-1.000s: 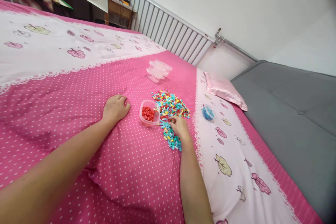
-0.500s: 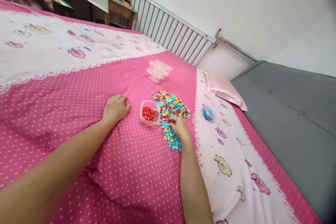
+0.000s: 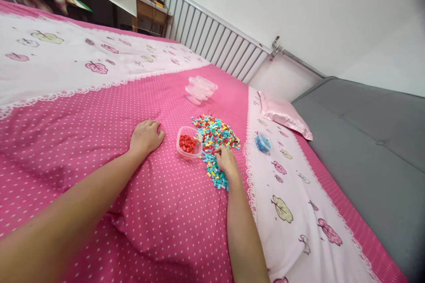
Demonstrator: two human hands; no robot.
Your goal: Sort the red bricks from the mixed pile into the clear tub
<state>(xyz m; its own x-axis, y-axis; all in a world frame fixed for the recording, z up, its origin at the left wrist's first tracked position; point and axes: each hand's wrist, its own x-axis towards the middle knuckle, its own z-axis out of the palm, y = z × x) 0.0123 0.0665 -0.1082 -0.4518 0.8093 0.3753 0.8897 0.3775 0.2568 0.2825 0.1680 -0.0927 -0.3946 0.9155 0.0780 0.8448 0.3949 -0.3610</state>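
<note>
My right hand (image 3: 226, 160) is over a loose pile of small toy bricks (image 3: 217, 132) in turquoise, red, yellow and white. Its thumb and fingers are pinched together, with a bit of red showing at the tips, seemingly a red toy brick. Just left of the pile, a clear plastic container (image 3: 189, 155) holds red toy bricks (image 3: 187, 143). My left hand (image 3: 146, 136) lies palm down on the pink bedspread, left of this container, its fingers stretched out and holding nothing.
A second clear container with blue bricks (image 3: 262, 143) stands to the right, on the white band. Stacked clear containers (image 3: 201, 88) lie beyond the pile. A pink pillow (image 3: 283, 115) rests by the grey headboard (image 3: 365, 141). White railings (image 3: 215, 31) border the far side.
My right hand has shifted very slightly within the pile, its fingers still pinched. The left hand and the containers stay where they were.
</note>
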